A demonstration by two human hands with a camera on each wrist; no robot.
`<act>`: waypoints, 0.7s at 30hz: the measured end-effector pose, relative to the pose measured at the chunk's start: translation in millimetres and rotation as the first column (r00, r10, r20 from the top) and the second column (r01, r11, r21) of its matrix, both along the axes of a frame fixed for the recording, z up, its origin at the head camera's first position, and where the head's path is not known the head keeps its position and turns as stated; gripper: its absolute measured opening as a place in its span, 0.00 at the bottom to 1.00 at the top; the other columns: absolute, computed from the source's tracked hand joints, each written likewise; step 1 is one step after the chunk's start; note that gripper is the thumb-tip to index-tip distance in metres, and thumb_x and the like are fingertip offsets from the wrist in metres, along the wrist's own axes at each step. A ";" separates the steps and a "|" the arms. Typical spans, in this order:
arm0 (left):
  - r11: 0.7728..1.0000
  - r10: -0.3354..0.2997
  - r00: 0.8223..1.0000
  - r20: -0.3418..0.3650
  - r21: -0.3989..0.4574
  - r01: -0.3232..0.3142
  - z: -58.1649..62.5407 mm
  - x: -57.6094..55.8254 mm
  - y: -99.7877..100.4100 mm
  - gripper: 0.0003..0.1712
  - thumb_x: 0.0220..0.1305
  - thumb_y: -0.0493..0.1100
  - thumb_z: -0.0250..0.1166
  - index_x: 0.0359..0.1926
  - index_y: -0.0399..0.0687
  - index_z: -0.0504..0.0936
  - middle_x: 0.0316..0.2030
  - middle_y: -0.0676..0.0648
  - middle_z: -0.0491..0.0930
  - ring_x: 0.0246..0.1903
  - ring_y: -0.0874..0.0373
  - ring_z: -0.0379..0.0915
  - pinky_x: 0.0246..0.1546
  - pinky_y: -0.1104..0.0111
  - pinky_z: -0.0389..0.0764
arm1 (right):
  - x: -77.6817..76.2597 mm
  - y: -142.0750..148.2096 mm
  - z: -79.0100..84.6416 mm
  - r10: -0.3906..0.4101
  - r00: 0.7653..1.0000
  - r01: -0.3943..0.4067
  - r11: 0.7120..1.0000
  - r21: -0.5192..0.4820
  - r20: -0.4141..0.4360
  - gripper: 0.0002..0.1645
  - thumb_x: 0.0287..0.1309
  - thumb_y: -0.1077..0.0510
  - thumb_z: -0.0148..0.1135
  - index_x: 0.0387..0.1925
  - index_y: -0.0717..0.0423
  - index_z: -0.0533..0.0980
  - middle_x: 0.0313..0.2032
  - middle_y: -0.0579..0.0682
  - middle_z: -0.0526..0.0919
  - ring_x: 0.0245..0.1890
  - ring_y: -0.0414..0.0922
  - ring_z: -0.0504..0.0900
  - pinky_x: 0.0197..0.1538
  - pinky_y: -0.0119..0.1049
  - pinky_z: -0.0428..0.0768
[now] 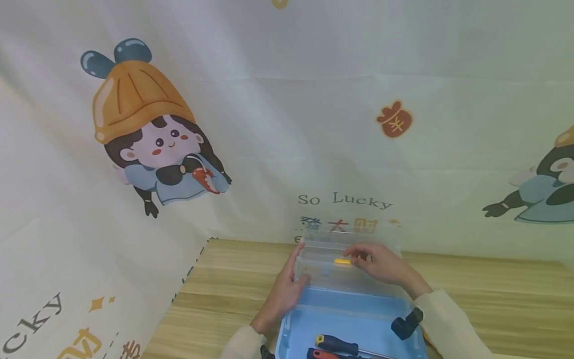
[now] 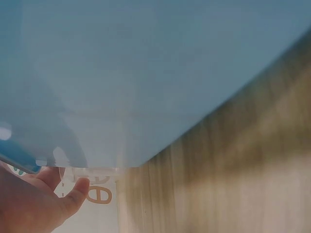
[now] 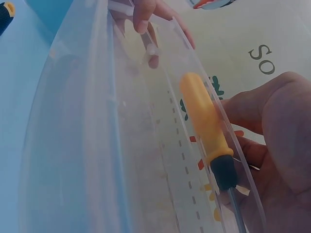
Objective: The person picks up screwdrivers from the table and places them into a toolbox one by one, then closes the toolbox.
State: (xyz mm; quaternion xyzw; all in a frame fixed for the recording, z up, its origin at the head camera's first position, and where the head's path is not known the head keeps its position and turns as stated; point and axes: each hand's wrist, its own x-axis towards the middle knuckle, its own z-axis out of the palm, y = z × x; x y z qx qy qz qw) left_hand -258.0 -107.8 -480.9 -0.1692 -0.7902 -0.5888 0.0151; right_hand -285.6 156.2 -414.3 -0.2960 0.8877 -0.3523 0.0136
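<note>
A clear plastic lid (image 1: 323, 279) stands raised at the far side of a blue box (image 1: 358, 299). My left hand (image 1: 287, 289) grips the lid's left edge, thumb on the near side; in the left wrist view only part of this hand (image 2: 39, 199) shows beyond the blue wall. A small screwdriver (image 3: 199, 111) with a yellow handle, dark neck and metal shaft lies along the lid's upper part. Curled fingers of my right hand (image 1: 381, 262) pinch it around the neck, its handle pointing left. Clear plastic covers part of that grip in the right wrist view.
Inside the box lie a screwdriver (image 1: 336, 344) with a dark, yellow-tipped handle and a red-handled tool (image 1: 320, 354). Wooden tabletop (image 1: 493, 299) extends on both sides. A printed white cloth (image 1: 269, 124) hangs behind the table.
</note>
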 end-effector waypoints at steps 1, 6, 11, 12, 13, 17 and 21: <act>1.000 0.000 1.000 0.000 -0.001 0.000 -0.1 -0.1 0.0 0.40 0.71 0.35 0.53 0.78 0.64 0.50 0.75 0.43 0.57 0.70 0.41 0.60 0.66 0.39 0.63 | 0.2 -0.1 0.1 -0.001 1.000 0.001 1.000 -0.001 -0.002 0.14 0.66 0.60 0.57 0.50 0.56 0.81 0.40 0.44 0.83 0.39 0.40 0.77 0.40 0.33 0.78; 1.000 -0.003 1.000 -0.002 0.003 0.003 -2.0 -1.3 -0.5 0.40 0.71 0.35 0.53 0.78 0.63 0.49 0.74 0.41 0.58 0.68 0.40 0.62 0.66 0.40 0.65 | 0.4 -0.6 -0.2 -0.012 1.000 0.012 1.000 -0.006 -0.007 0.13 0.66 0.60 0.58 0.50 0.54 0.81 0.39 0.43 0.82 0.39 0.40 0.76 0.39 0.33 0.78; 1.000 0.018 1.000 0.018 -0.003 -0.018 -3.6 -1.9 -1.6 0.41 0.71 0.35 0.53 0.78 0.64 0.49 0.73 0.41 0.60 0.66 0.40 0.66 0.64 0.42 0.69 | -0.5 -1.6 -2.5 -0.015 1.000 0.014 1.000 -0.022 -0.010 0.12 0.66 0.59 0.59 0.49 0.52 0.82 0.39 0.43 0.82 0.38 0.40 0.76 0.38 0.32 0.78; 1.000 0.023 1.000 0.020 -0.006 -0.023 -3.7 -1.8 -1.9 0.41 0.71 0.36 0.53 0.78 0.65 0.49 0.73 0.41 0.60 0.65 0.40 0.66 0.63 0.42 0.69 | -0.5 -2.1 -3.0 -0.016 1.000 0.016 1.000 -0.024 -0.010 0.12 0.65 0.59 0.59 0.49 0.52 0.82 0.38 0.43 0.82 0.38 0.40 0.76 0.38 0.32 0.78; 1.000 0.027 0.999 0.021 -0.009 -0.027 -3.6 -1.7 -2.0 0.41 0.71 0.36 0.53 0.78 0.65 0.49 0.73 0.41 0.60 0.65 0.40 0.67 0.63 0.42 0.70 | -0.6 -2.3 -3.8 -0.018 1.000 0.018 1.000 -0.026 -0.012 0.12 0.65 0.59 0.60 0.49 0.53 0.82 0.38 0.43 0.82 0.38 0.41 0.76 0.38 0.32 0.78; 0.999 0.029 0.999 0.019 -0.017 -0.029 -3.1 -1.9 -1.6 0.40 0.71 0.35 0.53 0.78 0.65 0.50 0.74 0.42 0.58 0.67 0.42 0.65 0.64 0.42 0.68 | -1.2 -2.6 -5.7 -0.032 0.999 0.031 0.999 -0.024 -0.022 0.12 0.65 0.59 0.60 0.48 0.53 0.82 0.38 0.42 0.82 0.37 0.41 0.76 0.38 0.32 0.78; 1.000 0.023 1.000 0.017 -0.018 -0.023 -0.9 -1.7 -1.1 0.41 0.71 0.34 0.53 0.78 0.64 0.50 0.74 0.42 0.58 0.67 0.40 0.64 0.65 0.41 0.66 | -2.6 -0.9 -6.4 -0.033 0.999 0.032 0.999 -0.026 -0.042 0.11 0.65 0.60 0.60 0.47 0.53 0.82 0.37 0.41 0.82 0.37 0.40 0.76 0.38 0.32 0.78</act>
